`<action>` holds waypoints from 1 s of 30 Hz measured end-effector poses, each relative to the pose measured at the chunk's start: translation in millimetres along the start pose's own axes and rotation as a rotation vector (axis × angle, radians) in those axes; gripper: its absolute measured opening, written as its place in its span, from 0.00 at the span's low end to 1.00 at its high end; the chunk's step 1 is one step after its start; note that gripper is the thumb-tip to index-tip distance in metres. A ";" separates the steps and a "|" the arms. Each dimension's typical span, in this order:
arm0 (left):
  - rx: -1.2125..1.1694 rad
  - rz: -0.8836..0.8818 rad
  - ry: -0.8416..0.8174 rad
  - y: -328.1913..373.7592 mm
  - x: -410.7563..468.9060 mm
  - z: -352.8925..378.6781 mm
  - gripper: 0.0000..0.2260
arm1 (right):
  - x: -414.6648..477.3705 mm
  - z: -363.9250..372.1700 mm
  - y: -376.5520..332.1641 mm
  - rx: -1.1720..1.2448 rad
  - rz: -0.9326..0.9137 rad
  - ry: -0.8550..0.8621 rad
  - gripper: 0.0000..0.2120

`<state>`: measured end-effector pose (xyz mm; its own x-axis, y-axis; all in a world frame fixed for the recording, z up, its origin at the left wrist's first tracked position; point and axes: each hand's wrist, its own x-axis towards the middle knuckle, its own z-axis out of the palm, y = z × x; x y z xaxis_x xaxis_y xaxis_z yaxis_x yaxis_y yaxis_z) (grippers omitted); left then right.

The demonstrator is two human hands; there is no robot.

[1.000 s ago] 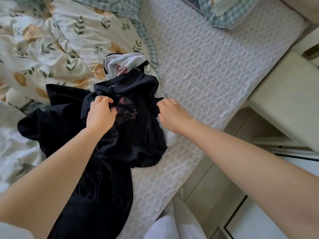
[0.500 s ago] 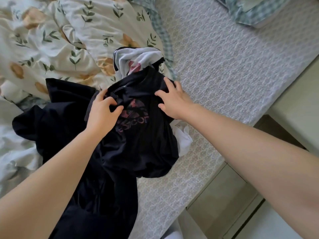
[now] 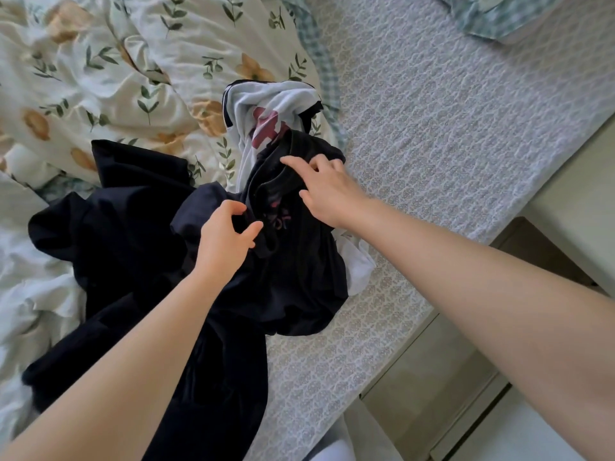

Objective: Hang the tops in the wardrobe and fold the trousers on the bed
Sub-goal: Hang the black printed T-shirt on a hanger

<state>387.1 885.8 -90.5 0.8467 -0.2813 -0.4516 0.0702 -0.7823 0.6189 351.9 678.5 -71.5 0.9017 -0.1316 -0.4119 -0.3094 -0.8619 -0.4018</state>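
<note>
Looking at a black top (image 3: 299, 277) crumpled on the bed (image 3: 432, 128) near its side edge, half over a white top (image 3: 266, 104). Left hand (image 3: 223, 241) curled over a fold of it, can't tell if actually gripping. Right hand (image 3: 329, 191) spread loose, fingertips touching the collar.

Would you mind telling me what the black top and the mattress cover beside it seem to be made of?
The black top: soft matte knit, probably cotton jersey; it crumples in limp folds and carries a printed logo. The mattress cover: pale textured fabric, perhaps quilted, judging by its raised repeating pattern.
</note>
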 end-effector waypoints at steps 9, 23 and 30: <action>0.136 0.029 0.027 5.0 -3.9 10.6 0.11 | 15.8 4.8 -12.2 -0.285 -0.019 0.055 0.16; 0.225 0.371 0.009 49.7 -82.2 -6.1 0.05 | -35.3 -4.6 -2.9 -0.290 -0.058 0.163 0.10; 0.168 0.353 0.057 68.2 -123.9 -14.7 0.07 | -108.1 -12.6 32.4 -0.065 0.107 0.292 0.15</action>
<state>294.7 875.4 17.1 0.8315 -0.5219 -0.1904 -0.3138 -0.7241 0.6142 248.2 658.6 -29.7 0.9168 -0.3498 -0.1929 -0.3953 -0.8640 -0.3118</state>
